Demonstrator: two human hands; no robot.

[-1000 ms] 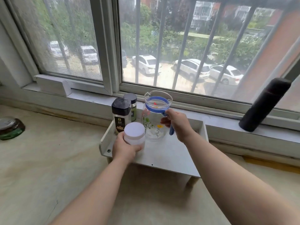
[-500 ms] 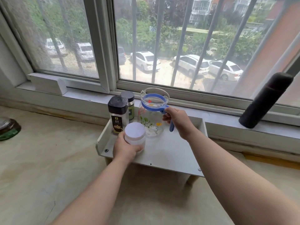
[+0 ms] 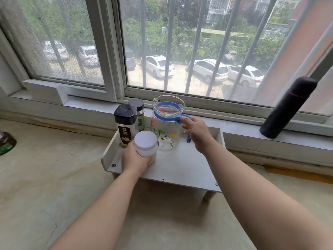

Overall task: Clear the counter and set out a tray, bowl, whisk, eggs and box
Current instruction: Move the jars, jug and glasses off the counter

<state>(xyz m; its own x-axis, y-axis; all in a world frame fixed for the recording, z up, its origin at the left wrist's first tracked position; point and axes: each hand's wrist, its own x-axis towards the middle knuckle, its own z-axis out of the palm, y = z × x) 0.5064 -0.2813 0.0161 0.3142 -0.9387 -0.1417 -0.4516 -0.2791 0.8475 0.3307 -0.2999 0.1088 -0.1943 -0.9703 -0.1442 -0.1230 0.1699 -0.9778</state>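
My left grip (image 3: 135, 159) wraps the white-lidded jar (image 3: 145, 144) at the front left of the white stand (image 3: 180, 166), and my palm hides the jar's lower part. My right grip (image 3: 197, 134) curls round the blue handle (image 3: 188, 138) of the flowered glass pitcher (image 3: 165, 130), mid-stand, covering most of that handle. At the stand's back left, a black-capped spice jar (image 3: 125, 123) half hides a second dark-lidded jar (image 3: 138, 112). Right of the stand, a dark flask (image 3: 288, 107) leans on the windowsill (image 3: 243, 132). Far left of the stand, a greenish thing (image 3: 6, 143) on the bench (image 3: 54, 177) is cut off.
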